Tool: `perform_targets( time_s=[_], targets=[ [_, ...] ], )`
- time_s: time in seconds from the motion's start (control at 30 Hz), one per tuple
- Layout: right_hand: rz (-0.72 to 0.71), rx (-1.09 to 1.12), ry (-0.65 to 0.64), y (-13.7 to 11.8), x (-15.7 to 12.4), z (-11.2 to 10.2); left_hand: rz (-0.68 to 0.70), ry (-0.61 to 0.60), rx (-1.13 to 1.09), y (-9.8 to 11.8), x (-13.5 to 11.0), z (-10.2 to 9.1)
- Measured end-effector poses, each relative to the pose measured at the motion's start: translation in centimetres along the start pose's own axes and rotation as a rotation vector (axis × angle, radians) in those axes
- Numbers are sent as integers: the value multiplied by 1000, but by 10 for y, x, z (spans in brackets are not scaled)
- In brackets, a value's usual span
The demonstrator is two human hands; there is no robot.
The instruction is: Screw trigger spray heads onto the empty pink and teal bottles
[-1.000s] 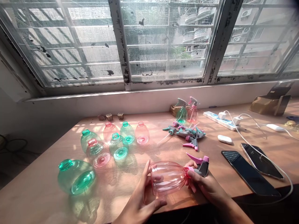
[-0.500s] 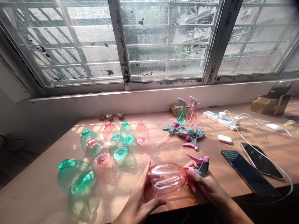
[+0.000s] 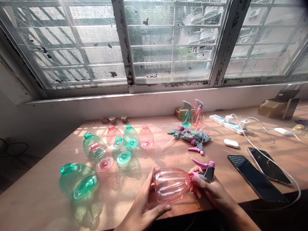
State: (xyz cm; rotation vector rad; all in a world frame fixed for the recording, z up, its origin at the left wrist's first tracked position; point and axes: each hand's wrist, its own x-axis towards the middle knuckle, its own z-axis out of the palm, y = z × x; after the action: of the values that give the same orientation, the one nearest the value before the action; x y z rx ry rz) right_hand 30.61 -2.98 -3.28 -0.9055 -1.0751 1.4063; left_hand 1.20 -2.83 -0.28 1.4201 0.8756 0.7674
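A clear pink spray bottle lies sideways between my hands above the table's front edge, its base to the left. My left hand is wrapped round the base end, thumb underneath at the near side. At the neck, my right hand grips the pink collar of a grey and pink spray head, which sits on the bottle's mouth. Whether its thread is tight I cannot tell. Beyond my hands lies a pile of loose spray heads in grey, pink and green.
Several open green bottles and pink bottles stand at left. Behind the pile are a green spray bottle and a pink one. Two phones, an earbud case and a power strip with white cables lie at right.
The pink bottle and both hands have shifted very slightly left. My grip on the bottle and spray head looks the same.
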Motion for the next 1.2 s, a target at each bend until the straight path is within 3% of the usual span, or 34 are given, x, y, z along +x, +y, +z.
perform_targets(
  time_s=[0.33,0.63,0.93,1.2],
  targets=[
    [34,20,-10,-1,1,-1,136,-43,-27,-24,11,-2],
    [21,50,10,0,0,0,48,-10,10,-7,0,-3],
    [13,40,-1,-1,1,0,103,-42,-77,-17,5,0],
    [22,37,3,0,1,-2,63,-21,-39,-7,3,0]
  ],
)
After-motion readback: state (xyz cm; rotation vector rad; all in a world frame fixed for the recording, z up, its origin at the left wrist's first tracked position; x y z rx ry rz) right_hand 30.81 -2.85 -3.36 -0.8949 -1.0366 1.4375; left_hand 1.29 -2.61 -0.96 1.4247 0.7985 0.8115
